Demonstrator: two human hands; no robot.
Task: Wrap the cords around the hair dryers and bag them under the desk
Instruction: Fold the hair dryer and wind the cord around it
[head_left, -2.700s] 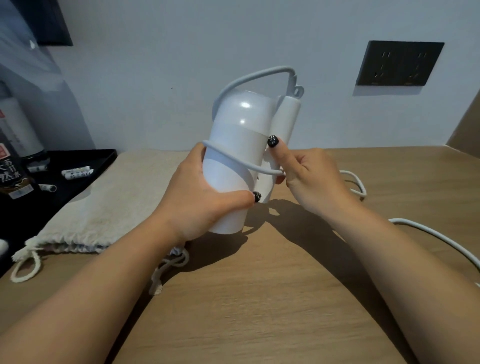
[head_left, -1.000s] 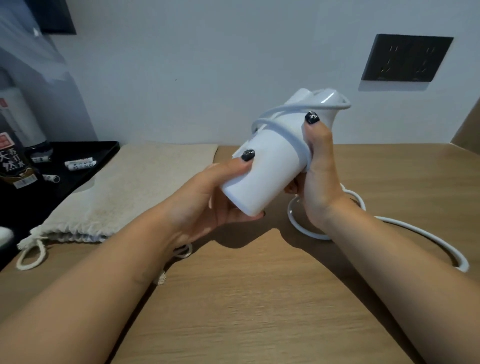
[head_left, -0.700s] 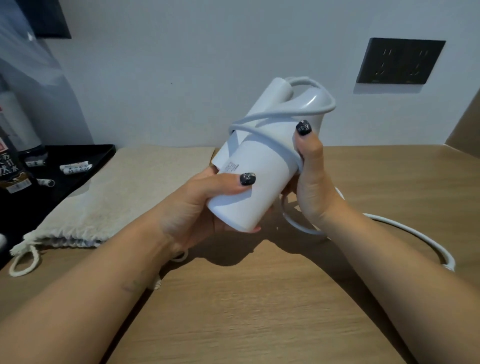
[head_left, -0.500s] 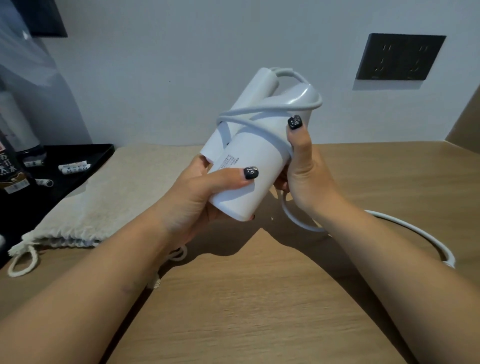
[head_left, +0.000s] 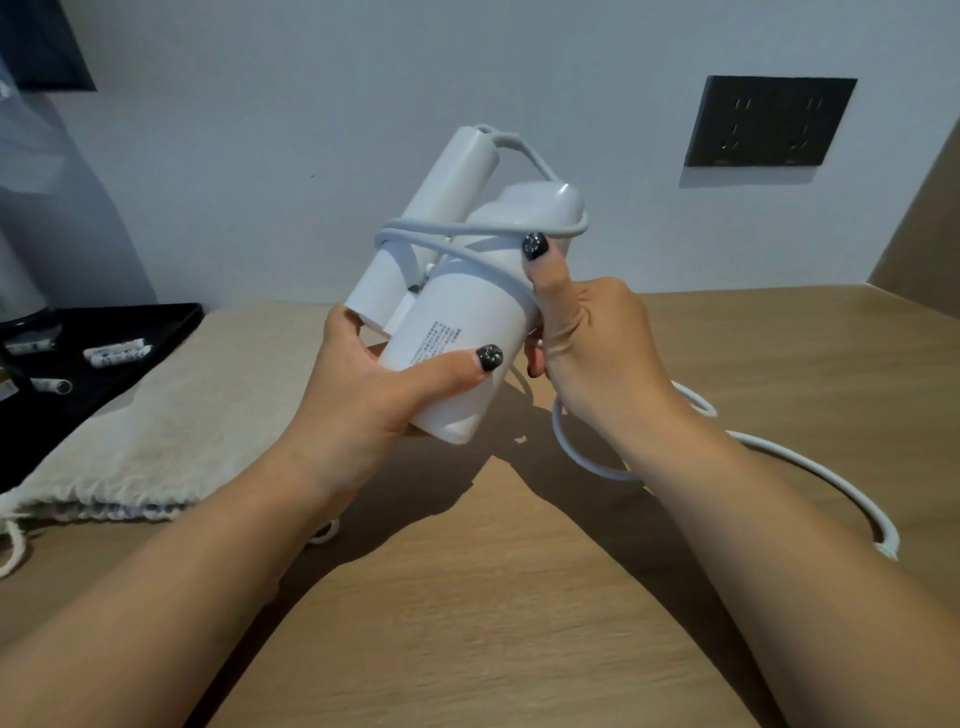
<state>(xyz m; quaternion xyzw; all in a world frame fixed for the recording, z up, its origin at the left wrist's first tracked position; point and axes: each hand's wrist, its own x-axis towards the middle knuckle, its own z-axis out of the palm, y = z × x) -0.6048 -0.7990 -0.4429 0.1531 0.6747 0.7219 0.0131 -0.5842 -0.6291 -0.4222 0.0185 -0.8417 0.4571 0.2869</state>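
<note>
left hand (head_left: 374, 384) gripping, right hand (head_left: 597, 353) curled, thumb raised

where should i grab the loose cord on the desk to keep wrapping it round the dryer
Probably pinch the cord at the loop just below the right hand, coming from above. That stretch curves off the desk nearest the hair dryer, so it is short to feed; the far end lies flat by the right forearm. The left hand holds the barrel.
</note>
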